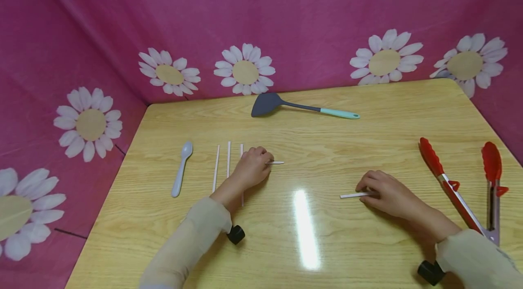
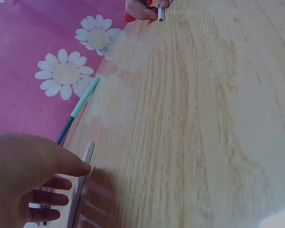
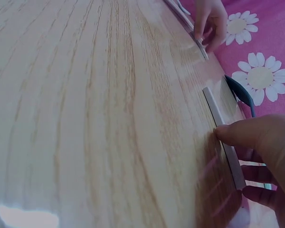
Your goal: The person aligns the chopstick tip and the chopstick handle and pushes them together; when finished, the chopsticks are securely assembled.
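Observation:
My left hand (image 1: pixel 252 166) pinches a white chopstick (image 1: pixel 278 162) between thumb and fingers. Its end sticks out to the right, and the left wrist view shows the chopstick (image 2: pixel 80 187) slanting along the thumb, close over the table. Beneath and left of that hand lie more white chopsticks (image 1: pixel 216 166), roughly parallel, one partly hidden by the hand. Over to the right, my right hand (image 1: pixel 386 191) pinches another white chopstick (image 1: pixel 350 196), its free end pointing left. In the right wrist view the thumb presses one side of this square-edged chopstick (image 3: pixel 228 147), with fingers on the other.
A pale spoon (image 1: pixel 181 168) lies at the left of the wooden table (image 1: pixel 286 234). At the back is a dark spatula (image 1: pixel 267 104) with a mint handle. Red-tipped tongs (image 1: pixel 461 198) lie spread at the right, beside the right forearm. A pink flowered cloth (image 1: pixel 306 17) hangs behind.

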`<state>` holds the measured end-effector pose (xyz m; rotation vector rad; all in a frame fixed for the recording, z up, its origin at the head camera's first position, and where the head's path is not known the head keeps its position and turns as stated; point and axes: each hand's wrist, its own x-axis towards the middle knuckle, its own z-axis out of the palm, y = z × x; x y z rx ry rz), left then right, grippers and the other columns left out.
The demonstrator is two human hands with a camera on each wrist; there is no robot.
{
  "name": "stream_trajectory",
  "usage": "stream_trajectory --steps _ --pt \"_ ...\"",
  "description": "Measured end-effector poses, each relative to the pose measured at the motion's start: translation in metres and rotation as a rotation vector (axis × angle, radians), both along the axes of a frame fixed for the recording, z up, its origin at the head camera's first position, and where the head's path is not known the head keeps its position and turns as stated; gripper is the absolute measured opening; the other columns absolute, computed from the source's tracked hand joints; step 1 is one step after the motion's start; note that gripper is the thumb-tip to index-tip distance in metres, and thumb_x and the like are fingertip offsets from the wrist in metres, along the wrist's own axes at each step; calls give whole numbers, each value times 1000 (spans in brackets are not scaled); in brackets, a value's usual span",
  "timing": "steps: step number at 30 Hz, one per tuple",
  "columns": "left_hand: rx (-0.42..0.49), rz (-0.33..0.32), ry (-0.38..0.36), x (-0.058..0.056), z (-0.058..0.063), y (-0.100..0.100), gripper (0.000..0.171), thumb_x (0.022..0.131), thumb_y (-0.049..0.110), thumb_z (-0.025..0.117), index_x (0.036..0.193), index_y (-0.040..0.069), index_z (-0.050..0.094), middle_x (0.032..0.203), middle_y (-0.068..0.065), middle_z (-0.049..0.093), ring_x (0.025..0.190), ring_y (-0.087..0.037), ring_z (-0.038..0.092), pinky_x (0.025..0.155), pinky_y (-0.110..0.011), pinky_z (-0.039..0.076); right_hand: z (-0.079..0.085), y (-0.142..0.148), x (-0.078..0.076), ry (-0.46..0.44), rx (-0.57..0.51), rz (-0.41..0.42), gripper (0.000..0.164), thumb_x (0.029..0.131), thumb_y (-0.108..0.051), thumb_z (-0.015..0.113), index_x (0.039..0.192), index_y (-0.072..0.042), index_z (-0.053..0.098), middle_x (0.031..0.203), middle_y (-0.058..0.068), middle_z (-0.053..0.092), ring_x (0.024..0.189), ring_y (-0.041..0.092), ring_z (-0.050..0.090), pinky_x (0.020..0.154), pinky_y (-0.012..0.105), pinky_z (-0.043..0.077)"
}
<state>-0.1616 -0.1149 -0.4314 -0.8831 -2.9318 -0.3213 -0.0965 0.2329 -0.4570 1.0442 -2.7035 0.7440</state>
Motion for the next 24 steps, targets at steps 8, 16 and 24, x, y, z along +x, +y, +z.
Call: stream_trajectory --steps 8,16,24 --pt "-8 -69 0 -4 -2 4 8 79 11 66 88 11 65 95 -6 58 84 -23 54 71 -36 44 0 -1 1 -5 3 -13 28 65 -3 75 81 -21 62 82 -12 52 75 5 46 64 29 40" --pt "-43 -97 41 -6 -1 8 5 79 10 65 76 11 61 87 -5 57 79 -22 55 68 -35 45 -1 -1 0 -4 -50 12 28 64 -1 74 79 -20 61 81 -11 52 72 5 43 61 26 37" --pt "-3 -82 -12 -2 5 9 4 82 12 63 79 10 61 75 -1 60 68 -15 55 63 -29 45 10 -1 -5 -104 4 -41 21 71 -2 71 82 -17 60 80 -11 52 71 4 44 61 25 41"
